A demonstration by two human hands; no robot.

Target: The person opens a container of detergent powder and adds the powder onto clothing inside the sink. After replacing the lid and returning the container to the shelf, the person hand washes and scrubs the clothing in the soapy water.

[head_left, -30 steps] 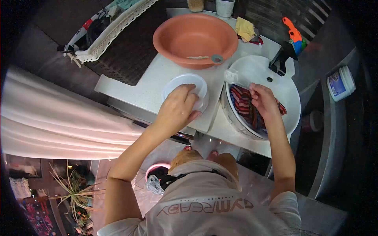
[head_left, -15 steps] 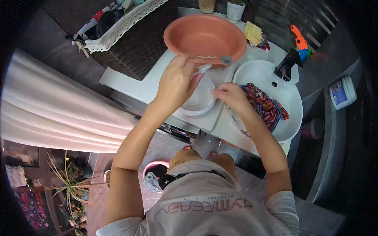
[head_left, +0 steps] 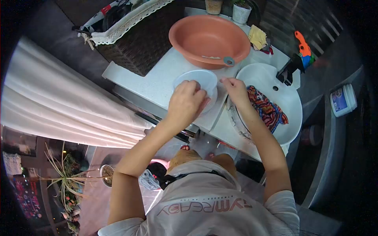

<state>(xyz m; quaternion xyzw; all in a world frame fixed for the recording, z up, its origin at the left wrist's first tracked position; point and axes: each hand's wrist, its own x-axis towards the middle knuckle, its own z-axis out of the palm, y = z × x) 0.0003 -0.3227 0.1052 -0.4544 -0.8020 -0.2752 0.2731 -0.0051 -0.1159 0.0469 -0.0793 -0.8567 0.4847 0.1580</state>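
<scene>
My left hand [head_left: 186, 100] is over the near side of a round whitish plastic tub [head_left: 204, 76] on the counter. Its fingers are curled closed, and whatever they hold is hidden behind them. Just right of the tub, between it and the sink, is my right hand [head_left: 236, 91], thumb and fingers pinched together. Any small thing in that pinch is too small to make out. Beyond my right hand, a crumpled multicoloured patterned cloth [head_left: 267, 110] lies in the white sink [head_left: 289, 118].
A large orange-brown basin [head_left: 208, 41] stands behind the tub. A dark woven basket [head_left: 138, 51] is at the left, a black faucet [head_left: 289, 70] over the sink. A yellow cloth [head_left: 258, 37] lies by the basin; a white container [head_left: 343, 100] is at far right.
My left hand has come down toward me from near the basin to the tub; the small whitish piece in it is now hidden. My right hand has shifted slightly off the tub's rim.
</scene>
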